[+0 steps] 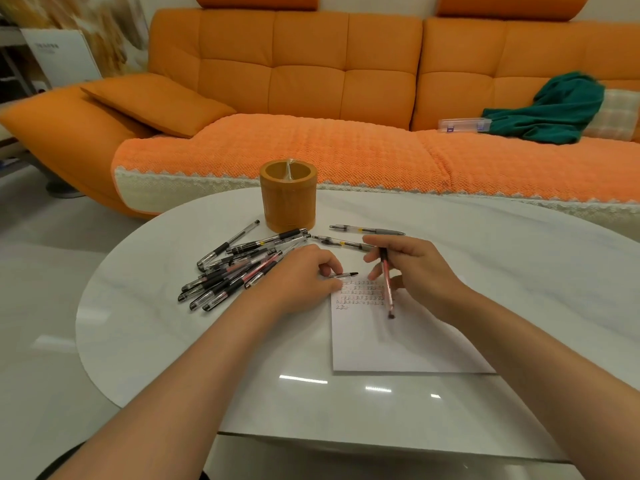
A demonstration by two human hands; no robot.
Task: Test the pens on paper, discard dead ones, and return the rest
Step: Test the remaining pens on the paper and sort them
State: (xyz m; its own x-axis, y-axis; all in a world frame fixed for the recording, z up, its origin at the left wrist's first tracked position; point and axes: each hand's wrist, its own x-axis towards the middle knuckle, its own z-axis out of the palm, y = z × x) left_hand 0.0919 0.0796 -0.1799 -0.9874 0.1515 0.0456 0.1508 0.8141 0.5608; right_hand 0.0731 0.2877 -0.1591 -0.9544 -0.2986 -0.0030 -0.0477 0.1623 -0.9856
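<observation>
Many pens, a loose heap of pens (235,268), lie at the left of the white table (145,289), some barrels crossing. Just behind it stands the orange holder (288,199); I cannot see whether anything is in it.

My left hand (304,278) sits at the top left corner of the paper (398,341), fingers curled, pinching a small clear piece with a black end, which I take for a cap (343,274).

Beyond the hands, two pens (367,231) lie apart from the heap, near the holder's right side. I read them as already sorted, but cannot tell which way.

My right hand (412,271) holds the red pen (386,282) loosely between fingers, slanted over the rows of test marks. I cannot tell which end is the nib.

Risks from here:
- The loose grip could drop the red pen, and the smooth table would let it roll.
- The heap and the two strays sit near each other, so a nudge from my left wrist could mix tested with untested.
- The cap could end up on the wrong barrel.
- A faint red stroke among dense marks could be misjudged.
</observation>
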